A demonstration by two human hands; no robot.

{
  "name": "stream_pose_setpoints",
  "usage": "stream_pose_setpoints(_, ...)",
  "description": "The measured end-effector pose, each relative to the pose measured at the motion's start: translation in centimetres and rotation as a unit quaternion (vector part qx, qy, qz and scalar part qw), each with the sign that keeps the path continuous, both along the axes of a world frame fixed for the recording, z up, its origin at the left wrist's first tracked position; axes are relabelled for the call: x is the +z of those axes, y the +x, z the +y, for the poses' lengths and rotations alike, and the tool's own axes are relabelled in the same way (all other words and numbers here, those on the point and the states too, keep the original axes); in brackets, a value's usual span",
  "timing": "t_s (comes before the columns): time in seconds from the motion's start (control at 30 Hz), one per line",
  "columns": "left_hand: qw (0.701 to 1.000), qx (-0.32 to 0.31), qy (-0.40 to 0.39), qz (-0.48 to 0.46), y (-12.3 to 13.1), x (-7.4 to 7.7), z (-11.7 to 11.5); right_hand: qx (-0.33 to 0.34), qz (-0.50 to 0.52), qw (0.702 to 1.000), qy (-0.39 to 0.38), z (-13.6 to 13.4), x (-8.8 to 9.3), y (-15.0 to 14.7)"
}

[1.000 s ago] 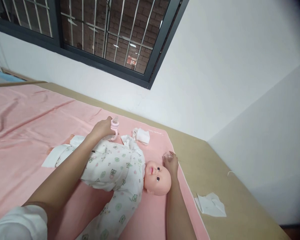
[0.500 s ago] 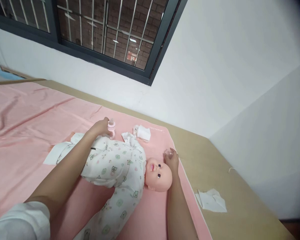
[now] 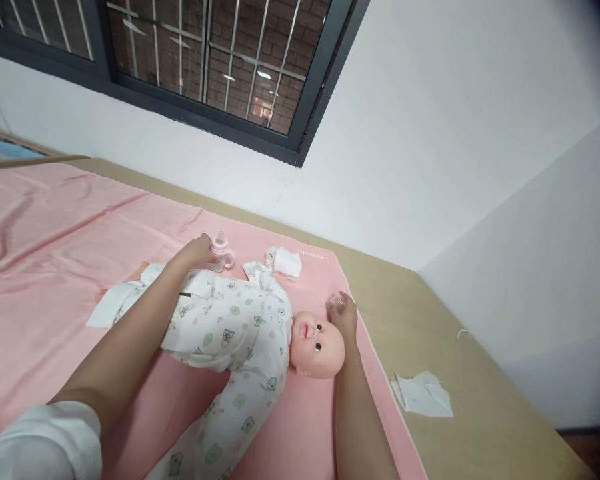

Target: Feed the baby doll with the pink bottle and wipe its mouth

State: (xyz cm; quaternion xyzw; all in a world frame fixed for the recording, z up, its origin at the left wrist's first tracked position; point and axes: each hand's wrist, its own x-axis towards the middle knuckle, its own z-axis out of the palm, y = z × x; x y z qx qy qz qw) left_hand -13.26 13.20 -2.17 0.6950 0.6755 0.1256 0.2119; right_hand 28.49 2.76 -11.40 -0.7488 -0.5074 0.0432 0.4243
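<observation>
A baby doll [image 3: 250, 327] in white, animal-printed clothes lies on its back on a pink sheet [image 3: 45, 247]. Beyond its body, my left hand [image 3: 201, 251] is closed on a small baby bottle [image 3: 221, 252] with a pink collar, a clear teat and a side handle. The bottle is upright near the sheet; I cannot tell whether its base rests there. Past the doll's head, my right hand [image 3: 347, 316] has its fingers wrapped around a clear bottle cap [image 3: 336, 303], low over the sheet's edge.
A packet of white wipes or tissues [image 3: 286, 263] lies beyond the doll's shoulder. On the wooden board [image 3: 395, 300] at right rests a crumpled white cloth or tissue [image 3: 424, 395]. A white wall and a barred window [image 3: 205, 60] stand behind.
The bottle in my left hand has turned, with its handle swinging from the near side to the right and its clear body now showing. My right hand keeps its place with the cap.
</observation>
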Motion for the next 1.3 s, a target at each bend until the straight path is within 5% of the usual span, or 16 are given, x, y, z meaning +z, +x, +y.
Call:
stream_pose_setpoints(0.5,0.998,0.013,-0.049,0.049,-0.4,3.8,-2.7,-0.014,0.058,0.998,0.029,-0.2,0.0,-0.7)
stream_pose_setpoints(0.63,0.998,0.016,0.047,0.033,0.7,4.9,-4.4,-0.016,0.036,0.996,0.076,0.0,-0.4,-0.5)
stream_pose_setpoints(0.77,0.987,-0.107,0.120,-0.030,4.9,5.5,-5.6,-0.069,-0.037,0.981,0.177,-0.2,0.3,-0.9)
stream_pose_setpoints(0.9,0.952,-0.300,0.034,-0.057,11.2,5.2,-5.5,-0.057,-0.083,0.964,0.245,-0.6,1.3,-1.9)
stream_pose_setpoints(1.07,0.906,-0.416,-0.065,-0.040,17.8,3.6,-5.1,0.042,-0.096,0.984,0.143,-1.0,1.7,-3.5)
stream_pose_setpoints(1.3,0.866,-0.473,-0.159,0.009,22.8,1.8,-4.8,0.103,-0.097,0.988,0.054,-0.8,1.6,-4.4)
